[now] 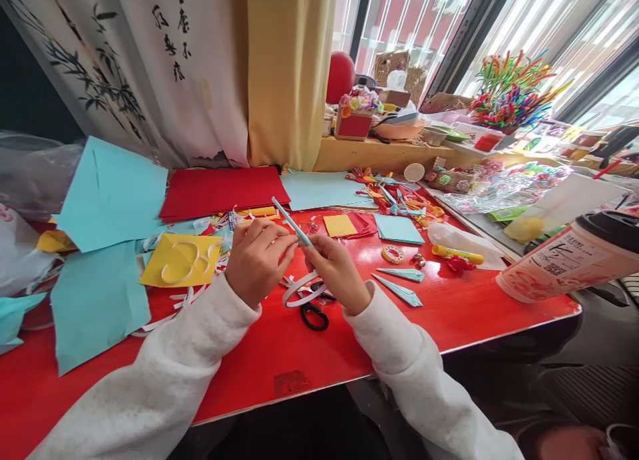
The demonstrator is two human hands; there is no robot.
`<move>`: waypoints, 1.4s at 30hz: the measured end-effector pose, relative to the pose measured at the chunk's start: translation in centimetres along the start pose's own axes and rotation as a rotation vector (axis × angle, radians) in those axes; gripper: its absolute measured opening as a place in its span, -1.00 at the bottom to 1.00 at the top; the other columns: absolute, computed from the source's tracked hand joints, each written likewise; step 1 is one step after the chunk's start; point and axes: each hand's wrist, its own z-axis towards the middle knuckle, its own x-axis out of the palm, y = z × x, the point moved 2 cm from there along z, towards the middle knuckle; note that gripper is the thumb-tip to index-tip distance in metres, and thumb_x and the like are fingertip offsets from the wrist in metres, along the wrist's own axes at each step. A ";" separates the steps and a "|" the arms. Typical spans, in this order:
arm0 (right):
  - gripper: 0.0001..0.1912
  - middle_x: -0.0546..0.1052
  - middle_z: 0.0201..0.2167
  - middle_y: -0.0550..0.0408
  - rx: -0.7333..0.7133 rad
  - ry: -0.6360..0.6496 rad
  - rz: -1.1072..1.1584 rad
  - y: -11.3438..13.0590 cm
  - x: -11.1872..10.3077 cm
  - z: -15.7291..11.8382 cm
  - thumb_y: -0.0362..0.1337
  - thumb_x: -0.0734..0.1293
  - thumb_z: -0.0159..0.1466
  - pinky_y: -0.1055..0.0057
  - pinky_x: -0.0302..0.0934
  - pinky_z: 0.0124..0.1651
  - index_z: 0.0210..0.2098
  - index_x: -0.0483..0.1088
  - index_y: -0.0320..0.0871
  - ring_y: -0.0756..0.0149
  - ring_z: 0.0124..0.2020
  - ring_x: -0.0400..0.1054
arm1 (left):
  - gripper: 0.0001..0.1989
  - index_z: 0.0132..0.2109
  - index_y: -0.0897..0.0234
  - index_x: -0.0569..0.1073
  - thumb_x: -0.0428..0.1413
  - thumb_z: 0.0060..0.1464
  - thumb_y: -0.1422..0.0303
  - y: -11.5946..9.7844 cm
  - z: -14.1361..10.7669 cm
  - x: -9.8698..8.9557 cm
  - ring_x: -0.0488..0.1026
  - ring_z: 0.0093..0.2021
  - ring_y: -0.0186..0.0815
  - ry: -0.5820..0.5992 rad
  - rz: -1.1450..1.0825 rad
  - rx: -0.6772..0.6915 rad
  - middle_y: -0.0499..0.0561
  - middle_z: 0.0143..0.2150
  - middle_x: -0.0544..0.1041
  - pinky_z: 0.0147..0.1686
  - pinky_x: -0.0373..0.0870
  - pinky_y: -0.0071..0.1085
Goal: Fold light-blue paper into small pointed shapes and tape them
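Note:
A slim light blue folded paper piece point(289, 219) is pinched in my right hand point(342, 270), pointing up and to the left. My left hand point(262, 260) is closed, with its fingertips meeting beside the paper's lower end; what they pinch is hidden. A white ring-like strip point(299, 293) hangs below my right hand. Beneath it, scissors with black handles point(314, 317) lie on the red table point(349, 353). Two light blue folded paper points point(402, 290) rest to the right of my right hand.
Blue sheets point(100, 307) and a yellow square point(184, 260) with white strips lie left. Behind are red sheets point(224, 190), small blue squares point(399, 228) and yellow squares point(339, 225). A yellow glue stick point(458, 253) and a lidded drink cup point(564, 260) stand or lie right.

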 end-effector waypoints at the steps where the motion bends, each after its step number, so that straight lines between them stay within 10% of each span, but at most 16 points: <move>1: -0.78 0.21 -0.62 0.22 -0.001 -0.002 -0.001 0.0 0.0 0.0 -0.18 0.11 0.18 0.58 -0.03 -0.58 -0.35 0.26 -0.20 0.54 -0.61 0.06 | -0.88 -0.29 0.17 0.39 0.00 0.00 0.38 0.0 0.0 -0.1 0.29 -0.25 -0.25 0.002 0.009 0.009 -0.06 -0.34 0.46 -0.25 0.06 -0.25; 42: -0.83 0.23 -0.61 0.23 -0.023 -0.002 -0.098 -0.1 0.2 -0.1 -0.26 0.09 0.19 0.59 0.00 -0.55 -0.35 0.25 -0.16 0.55 -0.60 0.07 | -0.93 -0.35 0.25 0.38 0.01 -0.02 0.42 -0.3 0.0 -0.1 0.33 -0.26 -0.24 0.029 0.028 0.027 -0.05 -0.37 0.46 -0.26 0.09 -0.26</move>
